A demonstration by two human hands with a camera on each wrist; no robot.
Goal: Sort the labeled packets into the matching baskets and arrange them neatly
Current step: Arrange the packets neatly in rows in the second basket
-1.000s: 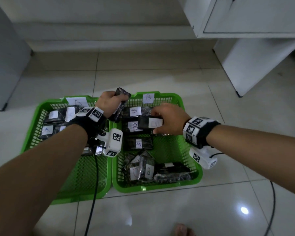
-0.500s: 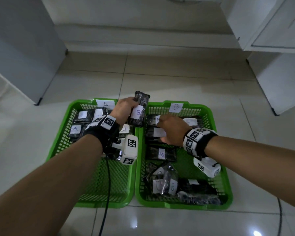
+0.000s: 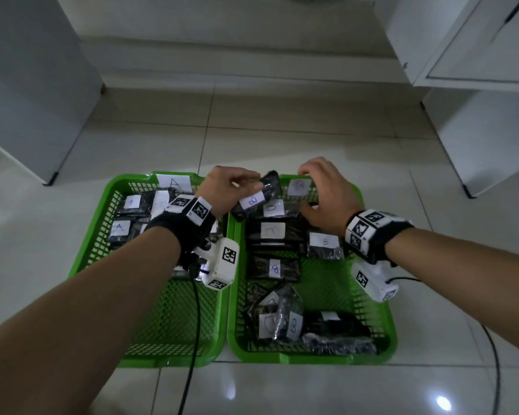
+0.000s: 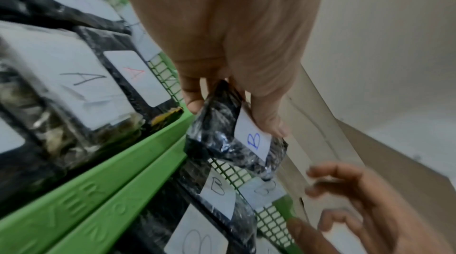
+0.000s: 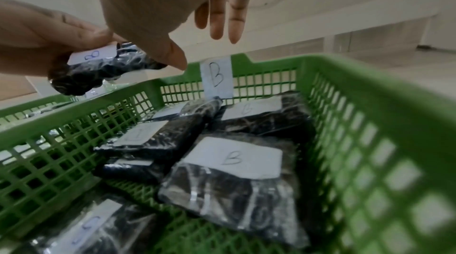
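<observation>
Two green baskets sit side by side on the floor: basket A (image 3: pixel 81 259) on the left, basket B (image 3: pixel 384 322) on the right, each with a paper letter tag on its far wall. My left hand (image 3: pixel 225 187) pinches a dark packet labelled B (image 3: pixel 259 196) (image 4: pixel 237 139) (image 5: pixel 98 71) above the far rims between the baskets. My right hand (image 3: pixel 324 193) hovers beside it over basket B's far end, fingers loosely spread, holding nothing. Several B packets (image 3: pixel 271 232) lie in basket B, and A packets (image 3: pixel 123 229) lie in basket A.
A loose heap of packets (image 3: pixel 279 319) fills basket B's near end. A grey cabinet (image 3: pixel 27 85) stands at the far left and white cabinets (image 3: pixel 477 85) at the far right. Cables (image 3: pixel 192 339) trail from the wrist cameras across basket A and the tiled floor.
My left hand has carried the B packet rightward over basket B's far corner. My right hand has lifted off the packets in basket B and opened beside the held packet.
</observation>
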